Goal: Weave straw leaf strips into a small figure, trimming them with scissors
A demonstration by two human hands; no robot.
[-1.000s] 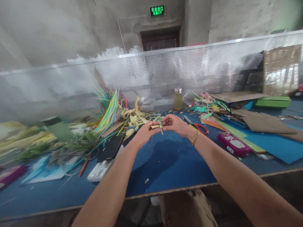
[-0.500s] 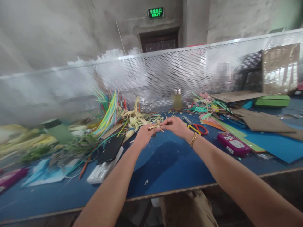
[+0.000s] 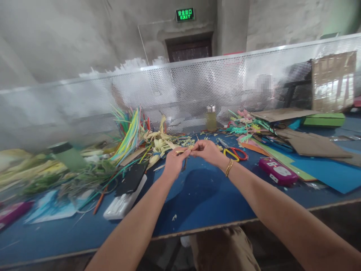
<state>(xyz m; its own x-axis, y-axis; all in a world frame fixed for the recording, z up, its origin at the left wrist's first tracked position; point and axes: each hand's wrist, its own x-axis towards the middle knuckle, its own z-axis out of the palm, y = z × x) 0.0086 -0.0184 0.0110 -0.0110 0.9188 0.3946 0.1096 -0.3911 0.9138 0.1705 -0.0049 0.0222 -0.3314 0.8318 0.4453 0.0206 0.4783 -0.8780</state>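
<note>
Above the blue tabletop (image 3: pixel 203 203), my left hand (image 3: pixel 176 159) and my right hand (image 3: pixel 207 151) meet at the fingertips. Between them they pinch a small pale-yellow strip (image 3: pixel 180 152), which looks like dried husk; the fingers cover most of it. My left hand is closed on its left part, with one end poking out past the fingers. My right thumb and fingers are pinched at its other end. Just behind the hands lies a heap of pale husk pieces (image 3: pixel 160 143). Scissors with red and yellow handles (image 3: pixel 236 154) rest to the right of my right hand.
Left of the hands are a black phone (image 3: pixel 132 178) on a white case (image 3: pixel 124 207), colourful pipe cleaners (image 3: pixel 128 131) and a green cup (image 3: pixel 69 156). A bottle (image 3: pixel 211 118) stands behind. At right lie a purple box (image 3: pixel 278 171), coloured paper (image 3: pixel 324 173) and cardboard (image 3: pixel 316 145).
My left hand has turned and moved slightly closer to my right, covering more of the strip. My right fingers have curled in a little more. The things on the table stay put.
</note>
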